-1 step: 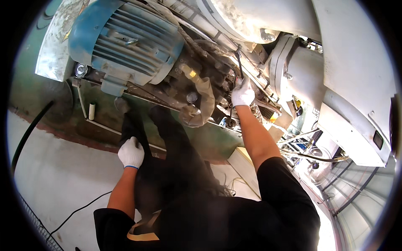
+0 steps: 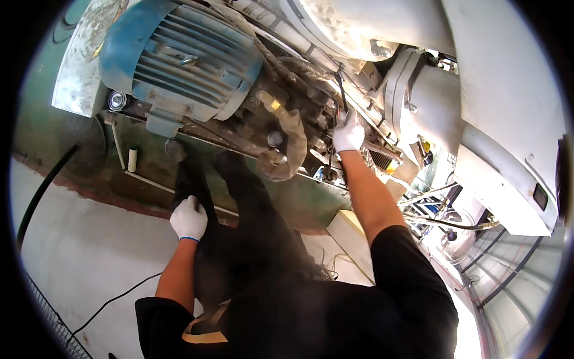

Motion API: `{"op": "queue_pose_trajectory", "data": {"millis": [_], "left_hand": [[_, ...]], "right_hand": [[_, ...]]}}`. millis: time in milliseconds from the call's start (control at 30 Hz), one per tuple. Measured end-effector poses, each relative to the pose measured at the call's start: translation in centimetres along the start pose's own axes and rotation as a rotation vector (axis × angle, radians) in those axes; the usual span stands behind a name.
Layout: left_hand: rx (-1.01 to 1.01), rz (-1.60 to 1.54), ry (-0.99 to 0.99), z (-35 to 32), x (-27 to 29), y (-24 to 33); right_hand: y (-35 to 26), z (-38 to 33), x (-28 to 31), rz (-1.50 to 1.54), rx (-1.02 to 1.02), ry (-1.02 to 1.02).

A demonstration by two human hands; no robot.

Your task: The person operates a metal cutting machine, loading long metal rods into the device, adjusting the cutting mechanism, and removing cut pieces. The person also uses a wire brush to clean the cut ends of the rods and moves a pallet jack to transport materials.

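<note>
My right hand point(image 2: 348, 133), in a white knitted glove, is closed round the lower end of a thin dark rod point(image 2: 342, 93). The rod stands up from the fist toward the machine's pipes; I cannot tell whether it is a lever or a loose tool. Close beside that hand are greasy fittings and a dark valve block. My left hand point(image 2: 189, 219), gloved in white with a blue cuff edge, rests curled on my dark-trousered leg point(image 2: 197, 185). Its fingers are folded under, and nothing shows in them.
A blue finned electric motor point(image 2: 191, 60) fills the upper left. A wrapped hose point(image 2: 293, 143) bends down near the middle. Large white machine housings point(image 2: 508, 72) stand at right. A pale box point(image 2: 350, 239) lies near my right elbow, and a black cable point(image 2: 45, 191) curves at far left.
</note>
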State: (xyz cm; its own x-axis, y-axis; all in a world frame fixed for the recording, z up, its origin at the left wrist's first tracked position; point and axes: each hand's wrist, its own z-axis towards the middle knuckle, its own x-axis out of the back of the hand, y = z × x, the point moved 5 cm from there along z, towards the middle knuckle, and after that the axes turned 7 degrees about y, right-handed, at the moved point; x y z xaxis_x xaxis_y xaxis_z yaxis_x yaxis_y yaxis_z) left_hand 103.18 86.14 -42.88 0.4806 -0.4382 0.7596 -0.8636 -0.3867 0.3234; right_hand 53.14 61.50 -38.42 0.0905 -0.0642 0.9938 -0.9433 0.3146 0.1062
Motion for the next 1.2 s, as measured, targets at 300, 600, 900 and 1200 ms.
{"op": "queue_pose_trajectory", "data": {"millis": [300,600,900,1200], "left_hand": [[0.053,-0.040,-0.001,-1.6,0.0,-0.8],[0.071,-0.038,-0.004,-1.7,0.1,-1.0],[0.089,-0.078,0.023,-1.8,-0.3,-1.2],[0.080,-0.052,-0.012,-1.3,0.0,-0.8]], "right_hand": [[-1.8,4.9,18.1,-0.087,0.356,-0.171],[-14.6,9.9,23.0,-0.687,0.702,-0.350],[-13.2,10.2,20.3,-0.746,0.659,-0.390],[-12.4,9.5,19.8,-0.698,0.638,-0.365]]}}
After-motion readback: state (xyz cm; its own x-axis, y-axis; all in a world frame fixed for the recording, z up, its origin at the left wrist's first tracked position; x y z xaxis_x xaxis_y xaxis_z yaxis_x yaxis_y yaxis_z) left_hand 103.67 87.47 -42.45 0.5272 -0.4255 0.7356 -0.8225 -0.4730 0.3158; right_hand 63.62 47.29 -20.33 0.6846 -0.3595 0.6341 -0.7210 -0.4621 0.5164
